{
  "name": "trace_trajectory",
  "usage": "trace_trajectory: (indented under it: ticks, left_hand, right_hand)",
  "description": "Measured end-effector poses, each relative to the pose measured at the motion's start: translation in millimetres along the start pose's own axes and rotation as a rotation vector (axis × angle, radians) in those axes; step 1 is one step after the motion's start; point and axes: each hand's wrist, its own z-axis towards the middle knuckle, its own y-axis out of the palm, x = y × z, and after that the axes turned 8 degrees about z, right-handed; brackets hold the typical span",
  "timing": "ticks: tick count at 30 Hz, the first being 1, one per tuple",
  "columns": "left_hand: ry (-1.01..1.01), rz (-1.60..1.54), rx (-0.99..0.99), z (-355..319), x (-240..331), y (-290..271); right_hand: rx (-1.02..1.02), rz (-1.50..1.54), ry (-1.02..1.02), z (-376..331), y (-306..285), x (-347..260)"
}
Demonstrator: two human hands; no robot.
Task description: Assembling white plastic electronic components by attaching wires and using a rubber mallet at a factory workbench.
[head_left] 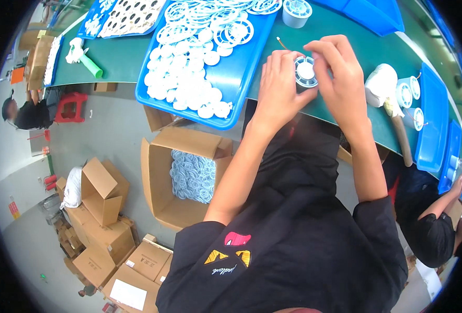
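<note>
One round slotted unit [306, 71], white and grey, located between the two hands at the near edge of the green worktop [364, 47], to the right of a blue tray [246, 73] heaped with white discs [189, 78]. Left hand [280, 86]: clamped on the unit, thumb at the near side, fingers along the left. Right hand [341, 75]: curled around the right side, fingers bent above the rim; whether the unit is gripped or merely steadied by it cannot be told. Handling, as judged: stiff, smooth, probably plastic, light enough for one hand, somewhat slippery on bare skin. The narrow spokes around the hub are presumed the fragile part — hold is best taken on the outer wall, with pressure kept off the slotted face. Not made out: the sides and underside, covered by palms and fingers; contact with the worktop, hidden. A thin brown lead [282, 44] is seen beyond the left hand; its join, if any, to the unit is concealed — pulling on it is best avoided. Slot detail is blurred by glare.
</note>
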Motion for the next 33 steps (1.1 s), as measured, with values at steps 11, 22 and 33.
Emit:
trace_trajectory:
  ticks: [11,22,33]
  left_hand:
    - [0.005,0.015,0.017,-5.6,-9.8,-2.4]
    - [0.012,-0.046,-0.022,-7.5,-9.4,9.8]
    - [-0.023,0.033,-0.033,2.7,8.3,-1.3]
  right_hand:
    - [-0.083,-0.007,0.037,-9.3,18.1,-11.0]
    - [-0.600,-0.501,-0.400,89.1,126.8,31.8]
    - [0.040,0.097,0.238,46.4,-25.8,15.8]
